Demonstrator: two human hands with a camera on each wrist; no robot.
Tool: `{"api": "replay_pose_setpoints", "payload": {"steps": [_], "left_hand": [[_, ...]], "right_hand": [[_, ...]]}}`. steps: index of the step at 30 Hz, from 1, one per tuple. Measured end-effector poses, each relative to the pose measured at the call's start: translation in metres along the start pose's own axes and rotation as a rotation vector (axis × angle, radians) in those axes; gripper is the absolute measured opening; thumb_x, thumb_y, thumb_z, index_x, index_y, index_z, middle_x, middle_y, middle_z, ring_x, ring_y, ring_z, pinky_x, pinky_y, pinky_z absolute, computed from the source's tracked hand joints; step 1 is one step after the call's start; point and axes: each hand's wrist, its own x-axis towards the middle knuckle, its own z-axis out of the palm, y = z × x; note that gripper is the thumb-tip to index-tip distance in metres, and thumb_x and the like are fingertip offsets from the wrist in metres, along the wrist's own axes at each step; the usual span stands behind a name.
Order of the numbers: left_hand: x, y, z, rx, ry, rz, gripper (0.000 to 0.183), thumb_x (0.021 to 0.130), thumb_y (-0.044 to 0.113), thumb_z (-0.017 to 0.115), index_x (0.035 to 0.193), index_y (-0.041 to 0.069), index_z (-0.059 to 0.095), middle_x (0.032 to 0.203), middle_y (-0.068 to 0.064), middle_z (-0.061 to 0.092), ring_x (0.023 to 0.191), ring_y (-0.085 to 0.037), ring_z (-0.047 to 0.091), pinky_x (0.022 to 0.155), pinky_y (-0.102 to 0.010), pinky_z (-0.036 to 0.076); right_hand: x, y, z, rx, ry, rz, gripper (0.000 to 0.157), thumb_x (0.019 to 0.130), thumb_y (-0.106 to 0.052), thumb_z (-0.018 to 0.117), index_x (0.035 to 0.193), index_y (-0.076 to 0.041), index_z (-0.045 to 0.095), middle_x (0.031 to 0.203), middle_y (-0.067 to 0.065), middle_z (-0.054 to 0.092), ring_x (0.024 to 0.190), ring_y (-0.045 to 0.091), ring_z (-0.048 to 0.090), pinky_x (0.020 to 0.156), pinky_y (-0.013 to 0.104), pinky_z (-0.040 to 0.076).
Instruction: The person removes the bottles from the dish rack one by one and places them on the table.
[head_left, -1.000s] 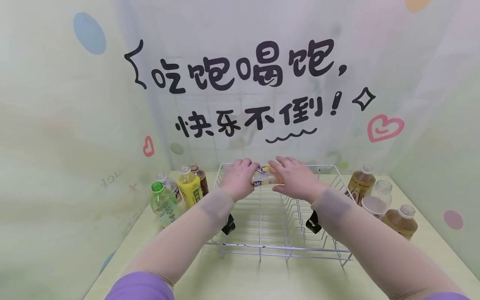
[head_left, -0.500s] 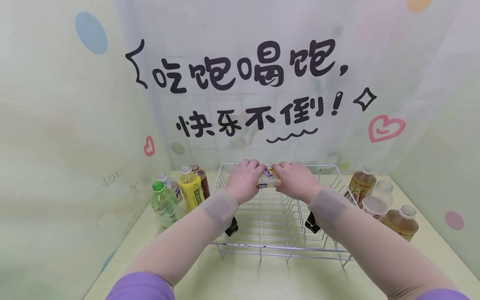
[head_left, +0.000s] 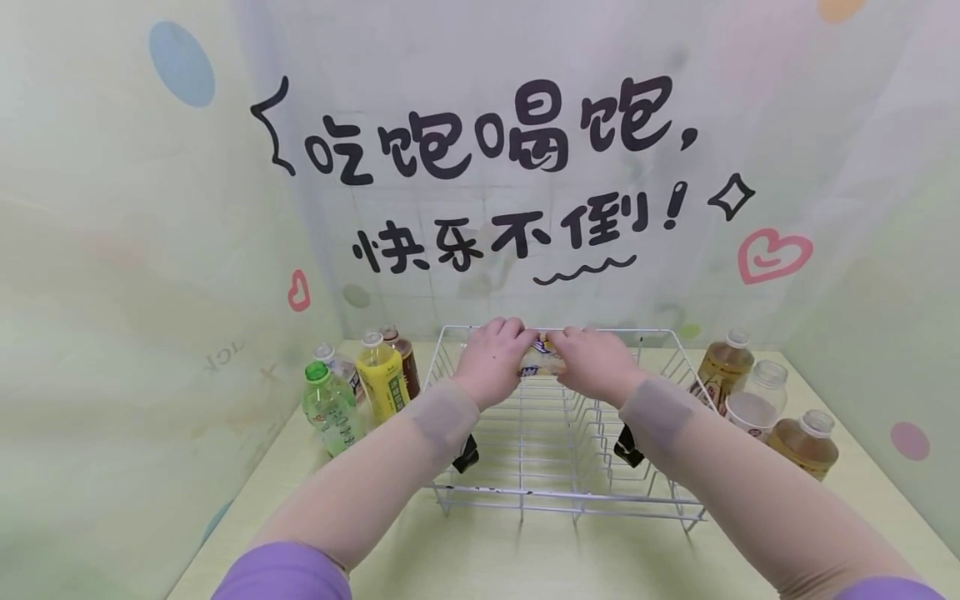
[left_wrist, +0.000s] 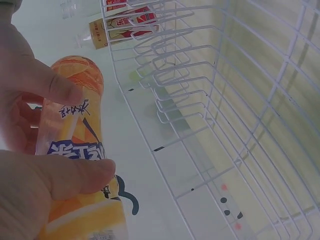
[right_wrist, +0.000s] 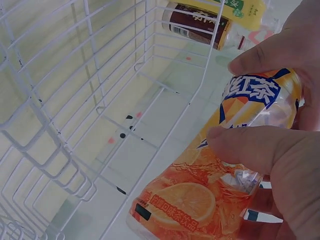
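A plastic iced-tea bottle with a yellow, orange and blue label lies sideways between my two hands at the far rim of a white wire dish rack. My left hand grips one end, and my right hand grips the other. In the left wrist view both thumbs press on the bottle, with some fingers curled behind it. Seen from the right wrist, the bottle shows an orange slice on its wrap. Whether it touches the rack's rim cannot be told.
On the left stand a green bottle, a yellow bottle, a clear one and a brown one. Two brown bottles, a clear jar and a white cup stand right. A printed curtain hangs behind.
Both hands have come closer together on the bottle, and the right hand's spread fingers have closed round it. The bottle has shifted slightly right. Over the last half second little has moved.
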Motion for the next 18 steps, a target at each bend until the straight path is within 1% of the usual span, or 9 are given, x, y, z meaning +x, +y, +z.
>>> {"api": "replay_pose_setpoints", "payload": {"steps": [4,8,12,16,18], "left_hand": [[0.000,0.001,-0.002,-0.013,-0.001,-0.008,0.064,0.078,0.016,0.076,0.136,0.020,0.049,0.124,-0.002,0.054,0.118,-0.024,0.048,0.105,-0.043,0.036],[-0.001,0.001,-0.002,0.010,-0.012,-0.011,0.077,0.077,0.027,0.080,0.144,0.022,0.041,0.137,-0.004,0.047,0.128,-0.025,0.041,0.108,-0.044,0.032],[-0.001,0.001,-0.003,0.009,0.003,-0.008,0.086,0.077,0.037,0.080,0.149,0.022,0.034,0.147,-0.006,0.039,0.134,-0.026,0.035,0.111,-0.044,0.029],[-0.003,0.001,-0.005,-0.060,0.035,-0.017,0.088,0.077,0.041,0.079,0.149,0.022,0.033,0.150,-0.006,0.035,0.136,-0.027,0.032,0.113,-0.046,0.024],[-0.005,0.000,-0.006,-0.106,0.057,-0.025,0.087,0.078,0.043,0.078,0.149,0.022,0.033,0.151,-0.006,0.032,0.137,-0.027,0.030,0.113,-0.047,0.022]], "right_hand": [[0.000,0.002,0.000,0.013,-0.008,0.008,0.047,0.080,-0.021,0.074,0.122,-0.007,0.057,0.099,0.006,0.064,0.076,0.024,0.060,0.060,0.038,0.052],[-0.001,0.005,-0.001,0.017,-0.006,0.011,0.047,0.079,-0.021,0.074,0.120,-0.006,0.057,0.100,0.006,0.065,0.078,0.024,0.062,0.060,0.038,0.053],[-0.002,0.010,-0.001,0.026,0.001,0.020,0.047,0.078,-0.020,0.074,0.119,-0.005,0.057,0.098,0.007,0.065,0.076,0.024,0.062,0.058,0.039,0.053],[-0.005,0.017,-0.001,0.081,-0.016,0.067,0.050,0.078,-0.020,0.073,0.123,-0.005,0.056,0.098,0.007,0.065,0.074,0.021,0.061,0.059,0.039,0.052],[-0.007,0.021,-0.002,0.113,-0.024,0.096,0.053,0.079,-0.021,0.072,0.126,-0.006,0.055,0.102,0.007,0.066,0.075,0.020,0.061,0.061,0.038,0.053]]}}
